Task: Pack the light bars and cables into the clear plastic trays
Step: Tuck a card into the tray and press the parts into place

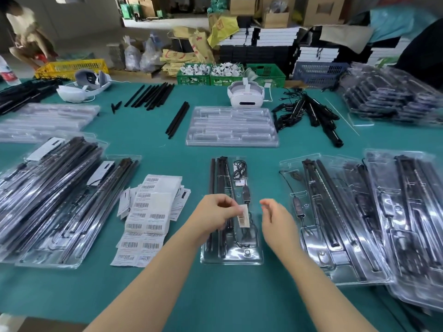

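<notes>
Tray [231,256] packed with black bars, cable; left hand [213,215] pinches barcode label [243,215]; right hand [275,220] loose.

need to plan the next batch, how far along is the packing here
Done: stacks of filled trays lie at the left and right. In hand: the left hand pinches a barcode label over the filled tray in front; the right hand hovers open. Left: an empty tray, loose bars and cabled bars farther back.
</notes>
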The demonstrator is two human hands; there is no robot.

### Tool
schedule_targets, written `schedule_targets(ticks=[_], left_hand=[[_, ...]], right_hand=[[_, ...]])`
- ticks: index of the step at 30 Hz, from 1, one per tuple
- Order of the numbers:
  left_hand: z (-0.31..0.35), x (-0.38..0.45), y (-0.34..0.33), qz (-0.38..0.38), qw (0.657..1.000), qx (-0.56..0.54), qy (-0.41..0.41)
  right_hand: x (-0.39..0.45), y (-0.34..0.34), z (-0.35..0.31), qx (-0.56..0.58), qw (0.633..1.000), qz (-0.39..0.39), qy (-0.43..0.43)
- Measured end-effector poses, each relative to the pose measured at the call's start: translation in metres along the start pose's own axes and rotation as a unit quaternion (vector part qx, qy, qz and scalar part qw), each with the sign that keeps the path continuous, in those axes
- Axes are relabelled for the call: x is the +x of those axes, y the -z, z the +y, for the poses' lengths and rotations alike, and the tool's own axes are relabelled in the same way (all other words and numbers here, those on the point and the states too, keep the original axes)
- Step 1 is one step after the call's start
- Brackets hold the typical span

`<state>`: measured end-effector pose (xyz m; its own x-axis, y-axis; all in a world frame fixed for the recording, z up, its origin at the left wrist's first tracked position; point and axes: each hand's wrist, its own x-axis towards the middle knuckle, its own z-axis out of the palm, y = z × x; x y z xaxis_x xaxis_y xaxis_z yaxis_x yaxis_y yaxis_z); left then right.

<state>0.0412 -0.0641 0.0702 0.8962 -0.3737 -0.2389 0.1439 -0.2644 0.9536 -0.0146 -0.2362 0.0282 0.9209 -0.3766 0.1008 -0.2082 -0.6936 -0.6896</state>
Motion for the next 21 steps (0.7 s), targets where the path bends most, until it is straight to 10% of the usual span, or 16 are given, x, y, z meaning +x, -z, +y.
schedule_targets(ticks=[21], left_hand=[[-0.024,0.018,-0.021,-0.009,0.994,0.097,0.049]], right_hand=[[-0.01,-0.019,0.015,-0.102,0.992,0.024,0.075]])
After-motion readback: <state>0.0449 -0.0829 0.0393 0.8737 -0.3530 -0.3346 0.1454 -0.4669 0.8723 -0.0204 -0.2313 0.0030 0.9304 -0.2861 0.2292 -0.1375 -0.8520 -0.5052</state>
